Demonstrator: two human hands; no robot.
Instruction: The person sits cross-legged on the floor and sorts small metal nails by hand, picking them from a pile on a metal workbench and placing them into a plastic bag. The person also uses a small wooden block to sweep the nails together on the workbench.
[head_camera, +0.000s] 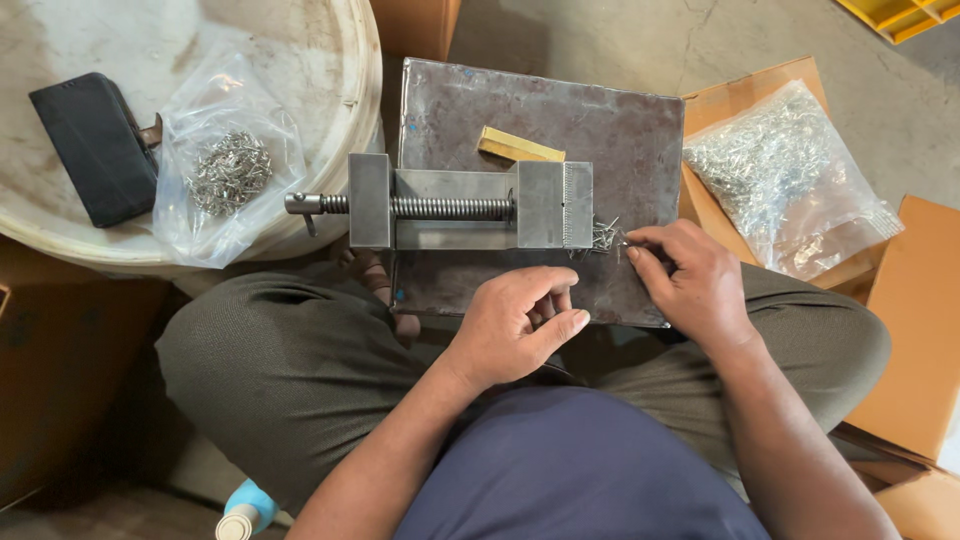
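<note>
Left hand (515, 325) low centre, fingers curled loosely, holding nothing visible | right hand (690, 280) right of centre, fingertips pinched on small thin metal pins (603, 237) heaped beside grey steel vise (465, 203) | vise sits mid-frame on dull metal plate (600, 130) | clear plastic bag of pins (785, 180) upper right

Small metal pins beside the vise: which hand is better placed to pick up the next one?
Right. The right hand has its fingertips at the loose pins by the vise; the left hand rests curled nearer the body.
</note>
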